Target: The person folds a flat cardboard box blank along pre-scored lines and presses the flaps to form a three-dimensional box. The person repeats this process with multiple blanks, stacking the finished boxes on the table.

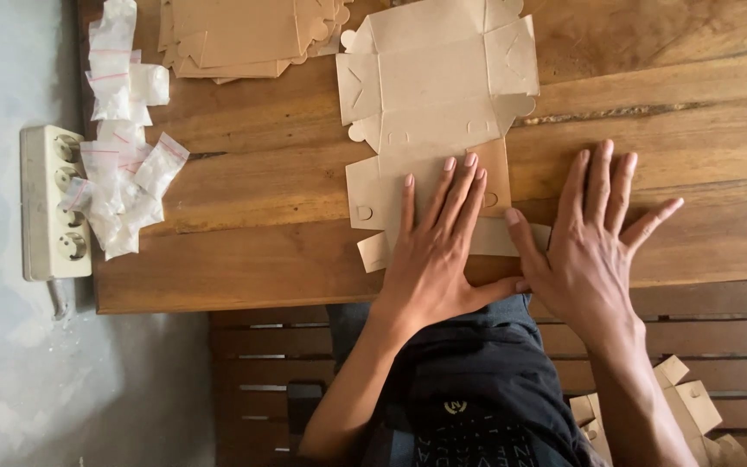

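A flat die-cut brown cardboard box blank (437, 95) lies unfolded on the wooden table (261, 207). Its near flaps are folded over. My left hand (434, 251) lies flat on the folded near part of the blank, fingers stretched out and pressing down. My right hand (594, 242) rests flat on the table just right of the blank, fingers spread, its thumb touching the folded edge. Neither hand grips anything.
A stack of more flat cardboard blanks (235, 35) lies at the far side. A pile of small clear plastic bags (123, 147) sits at the table's left end, beside a white power strip (52, 203). Folded cardboard boxes (685, 411) lie at lower right on a slatted bench.
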